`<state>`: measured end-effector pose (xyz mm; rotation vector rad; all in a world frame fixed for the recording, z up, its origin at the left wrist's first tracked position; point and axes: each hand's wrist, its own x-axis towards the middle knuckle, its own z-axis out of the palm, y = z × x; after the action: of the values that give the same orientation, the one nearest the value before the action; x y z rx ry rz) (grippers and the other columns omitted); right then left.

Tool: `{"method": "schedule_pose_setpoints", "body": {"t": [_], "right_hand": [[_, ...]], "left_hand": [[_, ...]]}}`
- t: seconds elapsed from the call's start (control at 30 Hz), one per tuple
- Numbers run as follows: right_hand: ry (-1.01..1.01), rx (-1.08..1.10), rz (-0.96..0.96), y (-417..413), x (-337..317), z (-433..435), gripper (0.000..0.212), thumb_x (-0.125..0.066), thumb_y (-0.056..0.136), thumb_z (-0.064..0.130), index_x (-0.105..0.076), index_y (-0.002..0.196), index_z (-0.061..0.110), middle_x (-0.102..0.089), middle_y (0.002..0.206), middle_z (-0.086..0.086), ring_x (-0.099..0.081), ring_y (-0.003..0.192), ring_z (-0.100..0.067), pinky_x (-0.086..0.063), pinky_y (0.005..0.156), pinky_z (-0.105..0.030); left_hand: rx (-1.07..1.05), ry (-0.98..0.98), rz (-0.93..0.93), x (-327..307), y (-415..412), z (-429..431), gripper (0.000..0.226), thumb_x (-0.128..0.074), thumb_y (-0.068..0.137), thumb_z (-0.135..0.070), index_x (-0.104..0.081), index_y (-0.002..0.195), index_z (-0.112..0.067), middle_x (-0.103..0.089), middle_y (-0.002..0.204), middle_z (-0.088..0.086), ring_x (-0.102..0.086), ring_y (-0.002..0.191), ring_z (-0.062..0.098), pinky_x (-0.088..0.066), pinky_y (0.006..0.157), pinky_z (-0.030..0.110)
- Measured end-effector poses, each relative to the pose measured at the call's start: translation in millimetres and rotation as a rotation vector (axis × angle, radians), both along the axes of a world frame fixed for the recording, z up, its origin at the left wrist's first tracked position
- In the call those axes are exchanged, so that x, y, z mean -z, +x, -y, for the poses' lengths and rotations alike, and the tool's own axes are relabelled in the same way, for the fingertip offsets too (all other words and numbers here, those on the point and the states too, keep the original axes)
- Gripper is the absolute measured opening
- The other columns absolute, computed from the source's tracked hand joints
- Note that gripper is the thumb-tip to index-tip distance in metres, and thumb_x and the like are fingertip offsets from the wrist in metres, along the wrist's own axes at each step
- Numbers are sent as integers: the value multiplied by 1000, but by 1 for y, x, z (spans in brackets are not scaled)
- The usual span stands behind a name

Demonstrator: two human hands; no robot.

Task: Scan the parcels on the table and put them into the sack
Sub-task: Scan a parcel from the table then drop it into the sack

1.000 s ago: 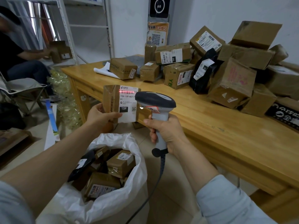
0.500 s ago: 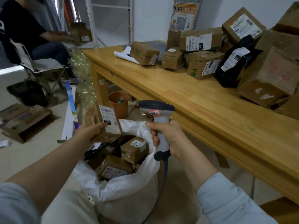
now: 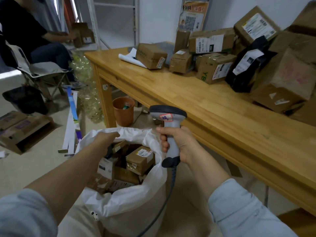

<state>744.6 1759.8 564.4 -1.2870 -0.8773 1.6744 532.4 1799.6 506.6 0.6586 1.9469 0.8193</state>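
Over the sack (image 3: pixel 130 199), left hand (image 3: pixel 104 139) fingers lie straight; right hand (image 3: pixel 184 146) fingers clamp the scanner (image 3: pixel 171 124), sticker (image 3: pixel 165 117) illegible.

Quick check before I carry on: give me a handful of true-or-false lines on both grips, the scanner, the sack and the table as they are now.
1. The right grip holds the scanner by its handle. True.
2. The left grip holds a parcel above the table. False: it is over the mouth of the sack and holds nothing.
3. The sack is empty. False: several parcels lie inside it.
4. A parcel pile sits on the table. True.
5. The orange bin stands on the table. False: it stands on the floor under the table.
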Motion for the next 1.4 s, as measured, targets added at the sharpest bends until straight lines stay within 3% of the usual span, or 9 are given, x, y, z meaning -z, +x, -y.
{"method": "schedule_pose_setpoints", "body": {"t": [0.13,0.27,0.4,0.67,0.93,1.07,1.17,1.27,1.4], "right_hand": [[49,76,-20,22,-21,-7,16,-72,79,4,-57,75,8,-51,53,-5,-42,39,-13,-38,41,-21],[127,180,-23,59,-44,-12,15,-70,79,0,-57,81,7,-50,51,-3,-43,37,-12,-40,40,-21],[183,304,-40,108,-63,-16,13,-66,80,-2,-56,78,7,-49,50,-3,-43,37,-13,-40,40,-22],[212,632,-67,223,-93,-19,18,-65,83,0,-52,71,4,-50,53,-6,-47,40,-16,-45,41,-26],[249,729,-127,297,-89,-27,21,-68,79,-2,-55,95,0,-54,52,-6,-51,40,-16,-47,42,-27],[276,724,-138,324,-86,-31,10,-66,81,-1,-56,83,0,-53,53,-5,-49,40,-15,-45,41,-25],[292,723,-135,337,-84,-30,11,-65,82,-1,-56,76,2,-52,54,-6,-48,40,-15,-45,40,-24],[290,731,-139,344,-82,-27,13,-65,83,-1,-57,74,3,-52,54,-5,-47,40,-14,-44,40,-24],[286,733,-125,341,-79,-21,10,-65,82,-1,-58,77,4,-53,54,-5,-48,40,-14,-44,40,-24]], "left_hand": [[82,182,-23,-37,37,-27,45,-65,88,-24,-52,124,-2,-56,114,16,-55,107,31,-46,87,35],[250,333,-41,-80,92,-51,43,-65,87,-27,-50,119,-2,-51,116,9,-49,104,26,-43,87,37],[423,409,-20,-117,157,-67,67,-66,88,-26,-37,144,-5,-44,142,14,-41,130,33,-38,102,41],[681,522,24,-157,300,-84,66,-67,89,-32,-40,143,-7,-46,141,9,-45,126,30,-40,91,34],[702,372,269,-158,408,-116,101,-70,76,-57,-19,151,-13,-27,154,9,-28,139,33,-25,112,47],[733,320,377,-147,435,-130,105,-73,62,-66,-33,148,-20,-31,153,6,-29,140,28,-22,115,44],[668,324,442,-129,445,-149,116,-79,35,-63,-46,138,-20,-54,133,5,-50,121,27,-37,106,42],[655,334,454,-132,446,-139,89,-81,58,-49,-47,132,-13,-62,108,4,-58,95,20,-41,75,29],[668,332,487,-137,444,-127,55,-73,80,-31,-52,126,-10,-62,83,1,-59,74,16,-46,51,24]]}}
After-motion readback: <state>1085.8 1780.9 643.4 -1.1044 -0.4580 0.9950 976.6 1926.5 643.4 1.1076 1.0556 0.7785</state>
